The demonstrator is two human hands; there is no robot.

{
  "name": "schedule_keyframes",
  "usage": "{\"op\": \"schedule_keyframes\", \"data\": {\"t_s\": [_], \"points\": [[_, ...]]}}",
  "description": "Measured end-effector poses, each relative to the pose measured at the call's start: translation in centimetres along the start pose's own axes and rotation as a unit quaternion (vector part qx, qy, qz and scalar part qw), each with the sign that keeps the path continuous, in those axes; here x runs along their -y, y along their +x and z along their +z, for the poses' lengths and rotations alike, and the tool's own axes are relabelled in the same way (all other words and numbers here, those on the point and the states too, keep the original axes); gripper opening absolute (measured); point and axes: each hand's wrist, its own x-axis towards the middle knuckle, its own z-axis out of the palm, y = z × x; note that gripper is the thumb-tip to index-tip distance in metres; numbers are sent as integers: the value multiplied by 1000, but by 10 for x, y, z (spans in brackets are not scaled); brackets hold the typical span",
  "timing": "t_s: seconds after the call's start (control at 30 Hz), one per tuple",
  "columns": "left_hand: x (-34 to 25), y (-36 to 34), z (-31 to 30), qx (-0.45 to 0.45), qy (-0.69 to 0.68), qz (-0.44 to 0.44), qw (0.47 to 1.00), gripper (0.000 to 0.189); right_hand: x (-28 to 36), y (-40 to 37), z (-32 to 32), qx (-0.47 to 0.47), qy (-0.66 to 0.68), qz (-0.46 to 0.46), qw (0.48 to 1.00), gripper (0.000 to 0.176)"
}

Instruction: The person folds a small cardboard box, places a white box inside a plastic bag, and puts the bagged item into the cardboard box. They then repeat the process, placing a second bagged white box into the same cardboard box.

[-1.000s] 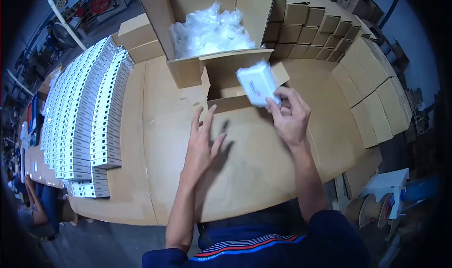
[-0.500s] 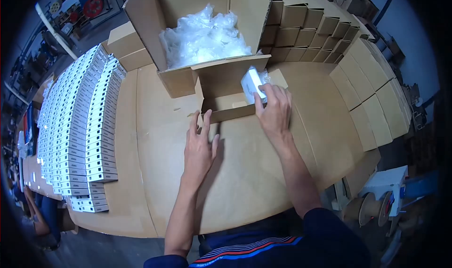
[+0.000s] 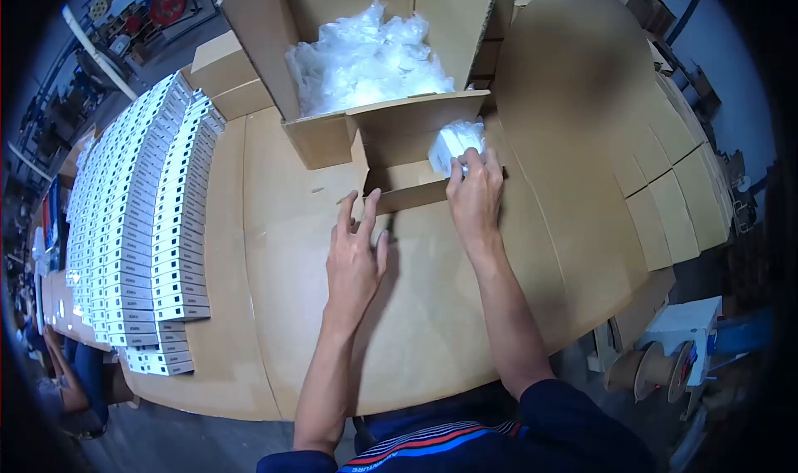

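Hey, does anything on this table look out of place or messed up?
Nothing looks spilled or damaged. The white boxes sit in straight rows, and the right hand holds a wrapped white item at the small open carton. One oddity: a blurred brown patch hides part of the stacked cartons at upper right.

cardboard-covered table (image 3: 465,307), white boxes (image 3: 141,224) (rows), open cartons (image 3: 332,140)
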Motion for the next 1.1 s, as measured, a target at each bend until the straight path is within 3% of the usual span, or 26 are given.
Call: {"op": "schedule_keyframes", "data": {"t_s": [0.07,0.13,0.2,0.23,0.33,0.37,0.43,0.47,0.53,0.6,0.67,0.77,0.93,1.1], "points": [[-3,-1,-2,-6,-13,0,1000,74,-3,-7,4,18,2,28,999,11],[-6,-6,-6,2,-5,3,1000,77,-12,-13,6,-50,-57,-63,995,15],[-8,-19,-25,13,-3,-8,1000,80,-6,-18,-5,5,-87,-28,996,23],[-7,-29,-36,15,2,-18,1000,81,-15,-25,-8,17,-103,-56,993,28],[10,-76,-80,-69,2,-56,996,78,10,-35,-26,130,-216,-12,968,54],[13,-88,-92,-95,7,-65,993,78,11,-41,-25,111,-166,-17,980,69],[31,-115,-120,-164,48,-114,979,73,45,-51,-25,67,-68,-54,994,72],[42,-130,-134,-187,74,-145,969,73,63,-56,-18,75,29,-116,990,69],[60,-156,-158,-221,115,-186,950,70,122,-71,-11,102,182,-213,955,57],[84,-167,-179,-254,146,-198,935,66,165,-96,5,216,250,-291,898,55],[106,-174,-195,-276,182,-169,929,63,210,-117,21,332,279,-352,830,58],[137,-179,-207,-286,195,-123,930,58,254,-150,54,357,336,-419,764,63],[164,-172,-222,-241,206,-99,943,54,305,-159,80,350,326,-451,754,66],[172,-178,-224,-230,205,-110,945,52,312,-164,89,358,292,-471,752,67]]}}
